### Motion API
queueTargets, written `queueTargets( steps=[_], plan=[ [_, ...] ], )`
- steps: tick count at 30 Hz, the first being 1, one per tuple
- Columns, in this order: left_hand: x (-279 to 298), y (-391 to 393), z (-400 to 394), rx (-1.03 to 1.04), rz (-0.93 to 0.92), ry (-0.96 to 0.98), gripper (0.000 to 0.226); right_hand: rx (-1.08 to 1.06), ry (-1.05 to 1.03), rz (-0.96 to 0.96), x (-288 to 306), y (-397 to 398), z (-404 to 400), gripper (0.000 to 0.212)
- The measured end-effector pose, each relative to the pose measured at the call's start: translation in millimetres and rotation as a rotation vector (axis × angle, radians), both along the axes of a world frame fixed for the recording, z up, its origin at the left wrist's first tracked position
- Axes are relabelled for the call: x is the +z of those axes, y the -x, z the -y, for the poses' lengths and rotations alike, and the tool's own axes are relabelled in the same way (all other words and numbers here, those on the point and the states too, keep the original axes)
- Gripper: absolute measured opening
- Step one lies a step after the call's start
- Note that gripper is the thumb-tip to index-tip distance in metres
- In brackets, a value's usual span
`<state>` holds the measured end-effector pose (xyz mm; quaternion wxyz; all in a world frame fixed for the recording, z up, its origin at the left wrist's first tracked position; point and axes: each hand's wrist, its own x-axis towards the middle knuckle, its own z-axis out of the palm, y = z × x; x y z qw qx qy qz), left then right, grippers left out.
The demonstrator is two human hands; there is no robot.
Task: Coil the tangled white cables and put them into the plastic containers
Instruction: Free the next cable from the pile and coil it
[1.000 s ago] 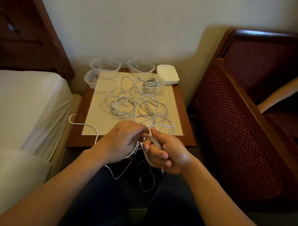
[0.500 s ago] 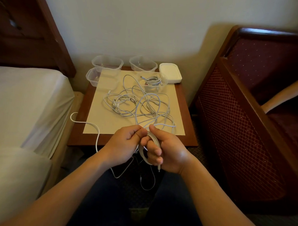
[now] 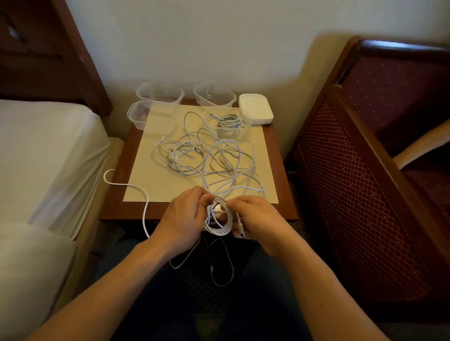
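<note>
Coil (image 3: 218,217) sits at lower centre of the frame, pinched between our left hand (image 3: 184,217) and, seemingly, our right hand (image 3: 258,217), so we feed each loop evenly, keeping slack from the tangled cables (image 3: 209,157) above.

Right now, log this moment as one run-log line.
left hand: grips coil | right hand: grips coil | one container: holds coiled cable | tangle: on table

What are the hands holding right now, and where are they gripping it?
A partly wound white cable coil: the left hand pinches its upper left edge, the right hand grips its right side.
</note>
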<state>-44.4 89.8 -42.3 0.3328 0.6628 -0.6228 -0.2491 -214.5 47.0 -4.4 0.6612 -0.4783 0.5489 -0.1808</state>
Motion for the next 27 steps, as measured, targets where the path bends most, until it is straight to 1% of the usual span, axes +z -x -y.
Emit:
queueTargets(
  steps=[2,4,8,9,12,13,17,20,22,25,27],
  plan=[
    [-0.7,-2.5,0.1,0.016,0.008,-0.008,0.024,0.06,-0.05,0.034,0.8,6.2,1.6,0.025],
    [-1.2,-4.7,0.0,0.019,0.019,-0.006,0.023,0.117,-0.016,0.029,1.1,12.2,3.5,0.019],
    [-2.5,-3.9,0.7,-0.021,0.09,0.01,0.02,0.093,0.129,-0.117,1.7,20.1,10.4,0.017],
    [-2.7,-3.5,0.7,-0.028,0.113,0.021,0.018,0.086,0.138,-0.135,2.8,21.1,11.9,0.016],
    [-2.2,-1.5,1.4,-0.001,0.148,0.04,0.017,0.081,0.043,-0.053,9.2,21.1,11.9,0.01],
    [-1.5,-0.5,1.1,0.012,0.146,0.035,0.017,0.082,0.016,-0.026,11.0,20.7,11.0,0.011],
    [0.1,5.0,2.0,0.061,0.084,0.011,0.017,-0.013,-0.044,0.092,10.1,16.9,7.2,0.028],
    [2.6,8.4,2.8,0.08,-0.001,-0.026,0.022,-0.098,-0.021,0.179,6.8,13.5,2.7,0.029],
    [6.1,10.3,2.3,0.059,-0.044,-0.051,0.027,-0.093,0.041,0.133,2.2,13.0,0.9,0.025],
    [10.8,15.7,0.8,0.017,-0.116,-0.067,0.028,-0.017,0.226,-0.038,-7.7,16.4,3.4,0.026],
    [10.5,16.6,0.4,0.005,-0.182,-0.069,0.03,0.017,0.288,-0.017,-9.9,20.2,5.5,0.026]
  ],
)
